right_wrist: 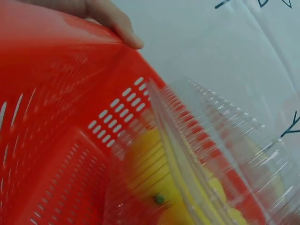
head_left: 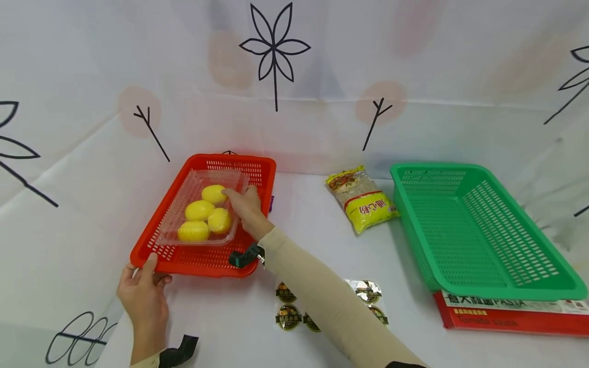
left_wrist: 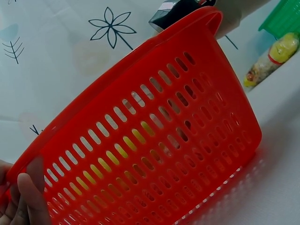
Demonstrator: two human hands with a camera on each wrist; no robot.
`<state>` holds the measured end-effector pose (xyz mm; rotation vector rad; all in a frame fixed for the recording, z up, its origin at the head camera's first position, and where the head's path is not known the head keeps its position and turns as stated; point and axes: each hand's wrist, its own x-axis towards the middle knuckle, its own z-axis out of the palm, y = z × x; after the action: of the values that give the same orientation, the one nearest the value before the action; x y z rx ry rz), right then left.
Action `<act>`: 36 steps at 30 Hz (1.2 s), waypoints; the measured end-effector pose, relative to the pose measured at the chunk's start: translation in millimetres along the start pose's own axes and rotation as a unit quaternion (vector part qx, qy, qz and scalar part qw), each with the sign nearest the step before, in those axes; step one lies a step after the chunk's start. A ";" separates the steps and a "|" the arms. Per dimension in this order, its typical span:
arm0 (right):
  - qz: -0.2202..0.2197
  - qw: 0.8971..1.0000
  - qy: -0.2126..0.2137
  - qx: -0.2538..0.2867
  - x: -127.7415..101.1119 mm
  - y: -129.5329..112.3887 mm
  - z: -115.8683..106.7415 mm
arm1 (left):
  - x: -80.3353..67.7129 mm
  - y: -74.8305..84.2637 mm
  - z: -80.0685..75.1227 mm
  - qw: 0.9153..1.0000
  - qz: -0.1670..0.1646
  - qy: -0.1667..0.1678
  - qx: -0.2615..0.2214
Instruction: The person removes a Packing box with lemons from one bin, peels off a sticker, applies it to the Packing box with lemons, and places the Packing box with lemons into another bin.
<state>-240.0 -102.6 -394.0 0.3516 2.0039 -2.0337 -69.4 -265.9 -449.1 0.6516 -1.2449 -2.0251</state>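
Observation:
A red plastic basket (head_left: pixel 198 268) stands tilted at the left of the table. My left hand (head_left: pixel 144 296) grips its near left corner, thumb over the rim; the left wrist view shows this hand (left_wrist: pixel 28 201) at its lower left edge. Inside the basket is a clear plastic container (head_left: pixel 171 221) with several yellow lemons (head_left: pixel 199 210) in it. My right hand (head_left: pixel 248 207) holds the container by its right side, and the fingers behind that wall are partly hidden. In the right wrist view the container (right_wrist: pixel 225 126) tilts against the basket wall.
A green basket (head_left: pixel 478 235) stands at right, its near edge over a red pasta box (head_left: pixel 511 322). Left of it lies a yellow-labelled food bag (head_left: pixel 365 202). A sheet of round stickers (head_left: pixel 288 317) lies partly under my right forearm. Patterned cloth (head_left: pixel 322 128) hangs behind the table.

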 end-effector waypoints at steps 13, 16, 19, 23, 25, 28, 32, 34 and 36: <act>-0.010 0.999 -0.012 0.030 -1.4 -5.2 -2.3 | -1.1 -1.4 -0.4 1.000 0.005 -0.007 0.002; -0.013 0.999 -0.012 0.031 -2.0 -7.0 -3.8 | -0.9 -1.9 -0.4 1.000 0.002 -0.004 -0.001; -0.021 0.999 -0.010 0.028 -2.7 -9.4 -6.4 | -0.7 -3.2 -0.2 1.000 0.000 -0.002 0.004; -0.021 0.999 -0.011 0.032 -5.5 -13.6 -10.6 | -1.9 -4.3 -0.8 1.000 0.001 0.001 0.017; -0.020 0.999 -0.012 0.036 -7.0 -16.0 -12.4 | -2.8 -4.3 -1.1 1.000 0.003 0.002 0.021; -0.029 0.999 -0.017 0.037 -8.6 -20.1 -14.1 | -3.3 -3.9 -1.2 1.000 0.008 -0.002 0.022; -0.046 0.998 -0.027 0.034 -10.7 -26.6 -16.0 | -3.0 -2.9 -1.4 1.000 0.013 -0.006 0.021; -0.050 0.998 -0.034 0.032 -12.0 -29.8 -17.0 | -2.8 -2.4 -1.5 1.000 0.013 -0.005 0.020; -0.053 0.997 -0.041 0.034 -13.6 -33.2 -18.7 | -2.3 -1.9 -1.5 1.000 0.014 -0.005 0.020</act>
<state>-239.2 -83.3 -358.4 0.1754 1.9461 -2.1468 -67.4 -264.4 -451.3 0.6409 -1.2970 -1.9861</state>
